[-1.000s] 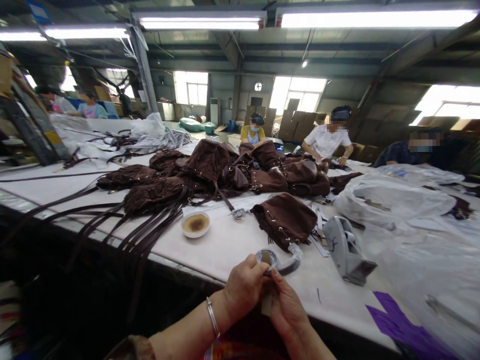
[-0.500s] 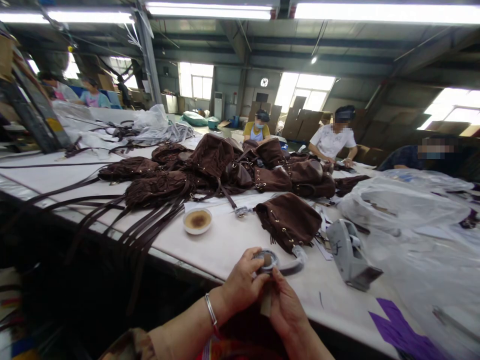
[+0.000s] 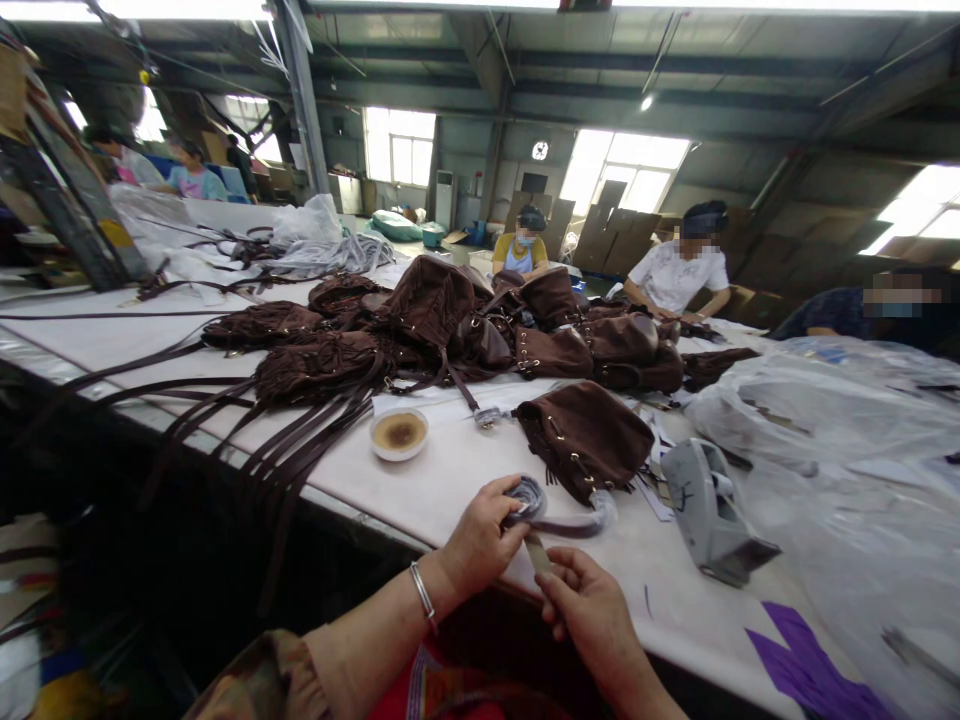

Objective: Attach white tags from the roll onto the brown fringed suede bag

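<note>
My left hand (image 3: 486, 532) is closed on a strap coil (image 3: 529, 497), a bag strap wound up and wrapped in clear film. From the coil the wrapped strap runs right to a dark brown suede drawstring bag (image 3: 589, 435), which lies on the table with fringe and metal eyelets. My right hand (image 3: 589, 605) pinches the lower end of a flat tan strip (image 3: 538, 556), possibly tape. The strip's upper end reaches up beside my left fingers, just under the coil; whether it sticks there I cannot tell.
A white bowl (image 3: 399, 434) with brownish contents stands left of my hands. A grey tape dispenser (image 3: 709, 515) is to the right, near plastic sheeting (image 3: 847, 500) and purple pieces (image 3: 814, 655). Brown bags (image 3: 427, 300) pile up behind; straps overhang the edge. Several people work beyond.
My right hand has moved down and away from the coil, and more of the tan strip shows between the hands. My left hand keeps hold of the coil. The view has shifted slightly.
</note>
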{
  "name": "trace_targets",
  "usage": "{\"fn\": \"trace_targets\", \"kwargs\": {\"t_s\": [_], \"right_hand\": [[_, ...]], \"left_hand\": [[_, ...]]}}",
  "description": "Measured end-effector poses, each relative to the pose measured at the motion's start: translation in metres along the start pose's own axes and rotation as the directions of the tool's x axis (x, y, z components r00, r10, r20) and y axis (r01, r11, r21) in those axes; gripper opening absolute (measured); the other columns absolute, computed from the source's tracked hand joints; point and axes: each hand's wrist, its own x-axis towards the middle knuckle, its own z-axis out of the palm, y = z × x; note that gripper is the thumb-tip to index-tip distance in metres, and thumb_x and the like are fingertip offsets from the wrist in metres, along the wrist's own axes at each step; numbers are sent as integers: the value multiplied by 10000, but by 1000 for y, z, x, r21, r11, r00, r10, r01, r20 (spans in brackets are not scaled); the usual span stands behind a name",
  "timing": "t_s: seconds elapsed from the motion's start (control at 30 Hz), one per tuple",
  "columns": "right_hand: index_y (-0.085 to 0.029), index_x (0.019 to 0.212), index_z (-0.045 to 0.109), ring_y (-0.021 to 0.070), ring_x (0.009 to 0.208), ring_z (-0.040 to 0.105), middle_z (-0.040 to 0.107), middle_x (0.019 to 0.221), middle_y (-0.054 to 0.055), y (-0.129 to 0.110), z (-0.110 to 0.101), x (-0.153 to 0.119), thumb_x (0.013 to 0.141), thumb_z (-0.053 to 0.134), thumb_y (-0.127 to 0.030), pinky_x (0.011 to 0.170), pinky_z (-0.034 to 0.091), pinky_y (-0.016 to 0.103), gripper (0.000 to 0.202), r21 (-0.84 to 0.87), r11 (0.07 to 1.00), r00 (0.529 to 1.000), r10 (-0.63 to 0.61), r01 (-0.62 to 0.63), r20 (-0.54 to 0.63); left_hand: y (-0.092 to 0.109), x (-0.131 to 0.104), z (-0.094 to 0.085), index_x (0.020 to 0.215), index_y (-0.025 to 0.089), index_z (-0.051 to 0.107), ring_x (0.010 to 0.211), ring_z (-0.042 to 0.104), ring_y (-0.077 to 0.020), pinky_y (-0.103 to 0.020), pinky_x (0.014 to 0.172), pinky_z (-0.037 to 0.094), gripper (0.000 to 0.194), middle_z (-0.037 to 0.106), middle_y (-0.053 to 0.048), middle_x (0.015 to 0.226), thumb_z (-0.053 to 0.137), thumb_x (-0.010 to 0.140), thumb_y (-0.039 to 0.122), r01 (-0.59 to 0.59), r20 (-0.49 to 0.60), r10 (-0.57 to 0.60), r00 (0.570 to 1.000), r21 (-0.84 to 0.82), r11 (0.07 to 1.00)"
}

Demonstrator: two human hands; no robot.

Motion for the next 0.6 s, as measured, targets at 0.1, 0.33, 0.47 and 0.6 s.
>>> {"fn": "trace_targets", "kwargs": {"t_s": [0.1, 0.33, 0.47, 0.6], "right_hand": [[-205, 936, 677, 161, 533, 608, 685, 687, 22, 7, 0, 0, 767, 752, -386, 486, 479, 256, 259, -233, 947, 968, -242, 222, -62], [-267, 1130, 706, 236, 1038, 647, 712, 1103, 68, -12, -8, 7, 817, 587, -94, 939, 509, 355, 376, -459, 584, 730, -632, 670, 262], [-247, 1023, 740, 232, 883, 637, 716, 929, 83, -41, -9, 18, 890, 507, -115, 829, 510, 376, 298, -595, 340, 636, -659, 728, 402], [-242, 877, 757, 290, 1055, 575, 684, 1114, 106, -61, -6, 31, 846, 557, -120, 934, 438, 458, 236, -686, 229, 606, -702, 691, 375]], "left_hand": [[-4, -1, 3, 976, 155, 695, 1249, 543, -275, -470, 1091, 429, 212, 591, -156, 1339, 671, 770, 111, -37, 24, 36, 999, 58, 998], [-3, 1, 0, 917, 148, 707, 1189, 586, -256, -436, 1064, 454, 172, 638, -149, 1262, 663, 758, 99, 124, 93, -125, 988, 11, 992], [6, 5, -2, 856, 150, 716, 1125, 613, -240, -398, 1029, 481, 111, 666, -137, 1188, 669, 760, 117, 109, 149, -103, 983, -35, 993], [11, 3, -4, 925, 154, 728, 1147, 595, -231, -397, 1058, 457, 188, 657, -133, 1205, 620, 786, 87, 37, 183, -25, 983, -64, 997]]}}
